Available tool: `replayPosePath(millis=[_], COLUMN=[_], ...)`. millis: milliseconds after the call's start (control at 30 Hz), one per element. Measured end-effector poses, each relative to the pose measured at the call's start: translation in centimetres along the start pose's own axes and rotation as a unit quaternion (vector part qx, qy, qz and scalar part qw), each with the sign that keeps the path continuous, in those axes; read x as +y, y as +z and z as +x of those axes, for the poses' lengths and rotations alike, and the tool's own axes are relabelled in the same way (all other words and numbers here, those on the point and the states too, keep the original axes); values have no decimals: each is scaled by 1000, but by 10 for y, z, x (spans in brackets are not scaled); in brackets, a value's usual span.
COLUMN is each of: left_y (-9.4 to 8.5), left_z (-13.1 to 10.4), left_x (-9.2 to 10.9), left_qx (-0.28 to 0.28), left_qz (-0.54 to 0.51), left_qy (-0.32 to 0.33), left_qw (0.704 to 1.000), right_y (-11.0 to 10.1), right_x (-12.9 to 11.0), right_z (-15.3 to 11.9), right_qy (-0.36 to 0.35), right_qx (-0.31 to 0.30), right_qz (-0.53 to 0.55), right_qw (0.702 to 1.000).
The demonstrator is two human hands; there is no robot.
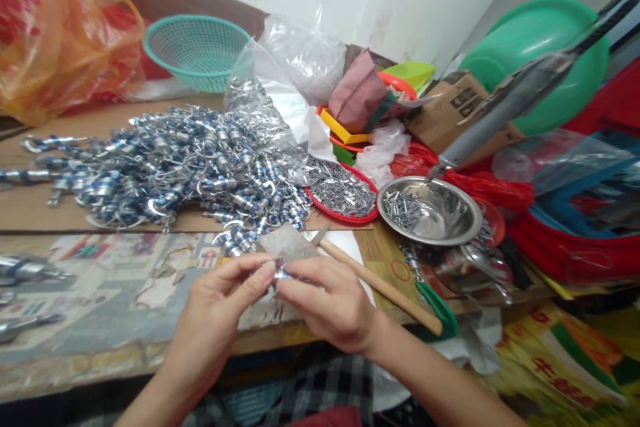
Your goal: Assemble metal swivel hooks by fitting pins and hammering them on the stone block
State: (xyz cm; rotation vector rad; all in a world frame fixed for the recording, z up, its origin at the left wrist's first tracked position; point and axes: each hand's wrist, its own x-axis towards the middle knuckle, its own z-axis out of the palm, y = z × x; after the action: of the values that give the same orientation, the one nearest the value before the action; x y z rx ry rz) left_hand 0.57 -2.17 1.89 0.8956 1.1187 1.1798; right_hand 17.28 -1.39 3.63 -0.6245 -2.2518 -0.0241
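At left, a pile [175, 167] of blue-and-silver parts lies on cardboard [30, 210] on the bench [115, 320]. Next, the left hand [220, 303] and right hand [333, 300], fingers nearly closed, pinch 1 small part [281, 273] between them above the bench; rightward come a red tray [363, 218], hammer [383, 285] and steel bowl [437, 221].

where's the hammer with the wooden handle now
In the head view, the wooden-handled hammer lies right of centre, beside the bare right hand and below-left of the round steel bowl.
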Motion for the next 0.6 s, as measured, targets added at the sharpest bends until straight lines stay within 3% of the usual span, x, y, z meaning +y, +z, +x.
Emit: replayPosePath(millis=[100, 167, 367, 500, 600], left_y=[-1, -2, -9, -9, -6], left_z=[0, 1, 2, 2, -1], left_x=[3, 8, 16, 7, -1], left_qx=[2, -7, -68, -75, -49], left_qz=[65, 127, 210, 131, 68], left_qy=[20, 43, 119, 65, 8], left_qw=[998, 991, 968, 986, 996], right_y=[-3, -7, -2, 9, 14], right_x=[1, 3, 6, 3, -1], right_z=[-1, 1, -6, -14, -16], right_qy=[-121, -140, -54, 33, 98], right_qx=[-28, -29, 21, 68, 84], right_qz=[-75, -77, 3, 57, 84], right_qw=[989, 987, 998, 995, 988])
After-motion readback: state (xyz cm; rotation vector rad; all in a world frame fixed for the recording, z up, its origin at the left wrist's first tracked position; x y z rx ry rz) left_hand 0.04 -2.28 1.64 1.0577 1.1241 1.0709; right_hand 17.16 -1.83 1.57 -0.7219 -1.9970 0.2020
